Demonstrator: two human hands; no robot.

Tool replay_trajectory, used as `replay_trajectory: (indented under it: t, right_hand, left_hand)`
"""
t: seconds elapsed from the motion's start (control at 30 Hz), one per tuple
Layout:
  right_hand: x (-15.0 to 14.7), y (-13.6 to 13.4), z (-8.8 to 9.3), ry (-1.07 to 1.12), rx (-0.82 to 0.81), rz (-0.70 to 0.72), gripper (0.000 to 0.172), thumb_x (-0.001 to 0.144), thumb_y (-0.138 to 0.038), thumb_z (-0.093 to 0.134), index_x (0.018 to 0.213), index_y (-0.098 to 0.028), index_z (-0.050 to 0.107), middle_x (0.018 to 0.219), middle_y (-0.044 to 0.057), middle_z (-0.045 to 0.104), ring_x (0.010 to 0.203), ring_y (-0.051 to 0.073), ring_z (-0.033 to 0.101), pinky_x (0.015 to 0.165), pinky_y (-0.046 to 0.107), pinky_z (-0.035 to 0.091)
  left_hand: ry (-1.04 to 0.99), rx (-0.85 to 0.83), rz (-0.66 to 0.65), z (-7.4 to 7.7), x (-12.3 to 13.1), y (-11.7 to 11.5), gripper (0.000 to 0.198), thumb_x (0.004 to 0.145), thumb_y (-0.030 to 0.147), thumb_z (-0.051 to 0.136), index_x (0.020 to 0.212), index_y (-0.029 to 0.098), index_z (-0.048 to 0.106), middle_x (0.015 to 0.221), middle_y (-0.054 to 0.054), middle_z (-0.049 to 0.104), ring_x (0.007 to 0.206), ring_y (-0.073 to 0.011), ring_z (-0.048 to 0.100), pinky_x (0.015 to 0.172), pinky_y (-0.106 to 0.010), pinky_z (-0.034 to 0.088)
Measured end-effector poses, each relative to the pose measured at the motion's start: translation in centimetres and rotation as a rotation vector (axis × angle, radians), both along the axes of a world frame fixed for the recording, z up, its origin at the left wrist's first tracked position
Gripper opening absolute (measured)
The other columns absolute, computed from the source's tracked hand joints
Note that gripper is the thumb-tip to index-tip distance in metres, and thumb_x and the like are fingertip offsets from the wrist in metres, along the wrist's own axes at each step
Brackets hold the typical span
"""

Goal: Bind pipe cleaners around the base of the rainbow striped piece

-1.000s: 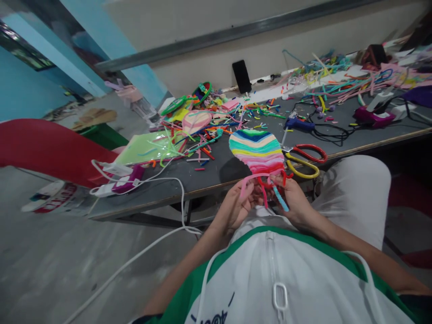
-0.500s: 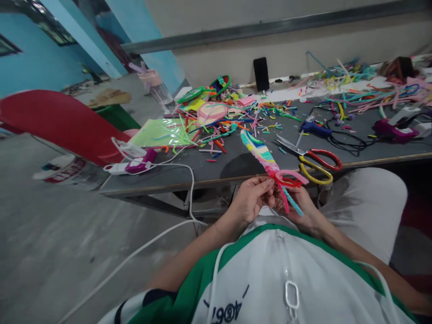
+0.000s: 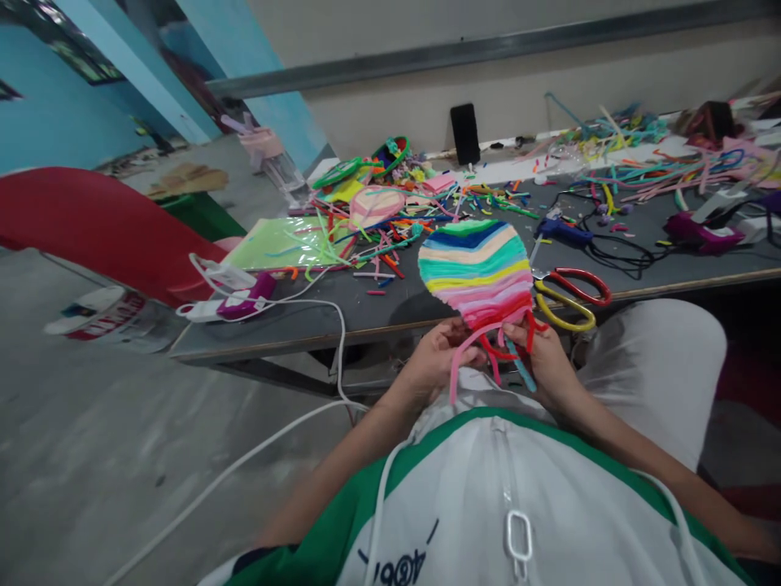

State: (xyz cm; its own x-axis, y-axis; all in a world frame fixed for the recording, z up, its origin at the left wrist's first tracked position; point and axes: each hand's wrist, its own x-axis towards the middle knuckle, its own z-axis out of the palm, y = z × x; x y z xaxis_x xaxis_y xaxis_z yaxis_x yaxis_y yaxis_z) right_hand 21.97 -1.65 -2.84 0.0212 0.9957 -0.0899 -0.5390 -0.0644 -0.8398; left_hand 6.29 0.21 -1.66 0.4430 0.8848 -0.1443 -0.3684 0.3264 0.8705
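Between my hands is a striped pipe-cleaner piece (image 3: 479, 264), rounded and flat, with bands of green, blue, cream, yellow, pink and red. Its broad face is turned up toward me, and loose pink, red and light blue ends hang from its lower edge. My left hand (image 3: 436, 354) grips that lower edge on the left, its fingertips partly behind the piece. On the right side my right hand (image 3: 546, 358) pinches the edge by the red and light blue ends. Scissors (image 3: 573, 301) with one red and one yellow handle lie just beyond my right hand, their blades partly covered by the piece.
Cut pipe-cleaner bits (image 3: 390, 252) litter the grey table (image 3: 293, 325). A blue glue gun (image 3: 565, 232), a phone (image 3: 465, 134), a green sheet in plastic (image 3: 281, 244) and a bottle (image 3: 274, 167) stand or lie there. A white cable (image 3: 244, 464) runs off the left edge past a red chair (image 3: 103, 220).
The striped piece has turned from nearly edge-on to face me broadly. Both hands have shifted their grip along its lower edge, and the loose ends hang differently.
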Motion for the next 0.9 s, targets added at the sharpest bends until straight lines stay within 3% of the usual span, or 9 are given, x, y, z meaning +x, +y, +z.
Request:
replay_trajectory:
  t: [0.13, 0.23, 0.33, 0.43, 0.57, 0.77, 0.9]
  right_hand:
    - [0.4, 0.2, -1.1, -0.181, 0.049, -0.131, 0.011, 0.069, -0.024, 0.069, 0.074, -0.019, 0.061, 0.059, -0.004, 0.054, 0.050, 0.009, 0.046, 0.052, 0.023, 0.039]
    - [0.6, 0.3, -1.5, -0.283, 0.103, -0.173, 0.012, 0.071, -0.027, 0.067, 0.073, -0.018, 0.060, 0.060, -0.003, 0.053, 0.053, 0.010, 0.044, 0.053, 0.023, 0.037]
    - [0.5, 0.0, -1.3, -0.382, 0.170, -0.206, 0.012, 0.072, -0.027, 0.065, 0.070, -0.018, 0.059, 0.060, -0.003, 0.051, 0.054, 0.009, 0.042, 0.054, 0.023, 0.036]
    - [0.3, -0.3, -0.9, -0.491, 0.191, -0.244, 0.012, 0.072, -0.026, 0.065, 0.067, -0.017, 0.058, 0.057, -0.004, 0.047, 0.053, 0.009, 0.039, 0.052, 0.023, 0.034]
    - [0.1, -0.5, -1.0, -0.552, 0.215, -0.229, 0.013, 0.073, -0.025, 0.064, 0.067, -0.017, 0.057, 0.058, -0.004, 0.047, 0.055, 0.010, 0.040, 0.054, 0.023, 0.036]
    - [0.1, -0.2, -1.6, -0.443, 0.162, -0.195, 0.017, 0.072, -0.028, 0.065, 0.066, -0.017, 0.054, 0.058, -0.005, 0.044, 0.055, 0.009, 0.038, 0.054, 0.023, 0.033]
    - [0.1, 0.1, -1.6, -0.402, 0.136, -0.154, 0.018, 0.071, -0.029, 0.066, 0.064, -0.017, 0.054, 0.056, -0.006, 0.046, 0.054, 0.009, 0.038, 0.054, 0.023, 0.034]
  left_hand:
    - [-0.024, 0.069, -0.093, -0.9, -1.0, 0.8, 0.055, 0.053, 0.009, 0.074, 0.105, 0.016, 0.060, 0.100, -0.010, 0.066, 0.083, -0.0217, 0.063, 0.075, -0.032, 0.049]
    - [-0.035, -0.007, -0.124, -0.8, -1.8, 1.6, 0.045, 0.056, 0.009, 0.066, 0.102, 0.011, 0.063, 0.094, -0.013, 0.068, 0.083, -0.0235, 0.064, 0.074, -0.032, 0.049]
    - [-0.060, -0.106, -0.132, 0.0, -2.2, 1.8, 0.037, 0.065, 0.022, 0.060, 0.099, 0.009, 0.065, 0.091, -0.015, 0.068, 0.078, -0.0235, 0.064, 0.071, -0.034, 0.050]
    - [0.082, -0.112, -0.090, 0.6, -1.7, 1.5, 0.029, 0.071, 0.035, 0.062, 0.086, 0.011, 0.065, 0.074, -0.010, 0.067, 0.061, -0.0163, 0.061, 0.059, -0.027, 0.047]
    - [0.316, 0.037, -0.014, 0.4, -0.8, 1.0, 0.025, 0.064, 0.033, 0.073, 0.066, 0.011, 0.059, 0.049, 0.001, 0.054, 0.045, -0.0071, 0.047, 0.046, -0.019, 0.034]
    - [0.240, -0.043, 0.007, -0.4, -0.8, 1.3, 0.029, 0.060, 0.031, 0.077, 0.064, 0.011, 0.056, 0.050, 0.004, 0.049, 0.037, -0.0006, 0.028, 0.039, -0.018, 0.015]
    - [0.264, -0.067, 0.003, -0.5, -0.7, 1.6, 0.031, 0.060, 0.035, 0.076, 0.061, 0.013, 0.054, 0.048, 0.005, 0.044, 0.036, -0.0004, 0.024, 0.039, -0.020, 0.011]
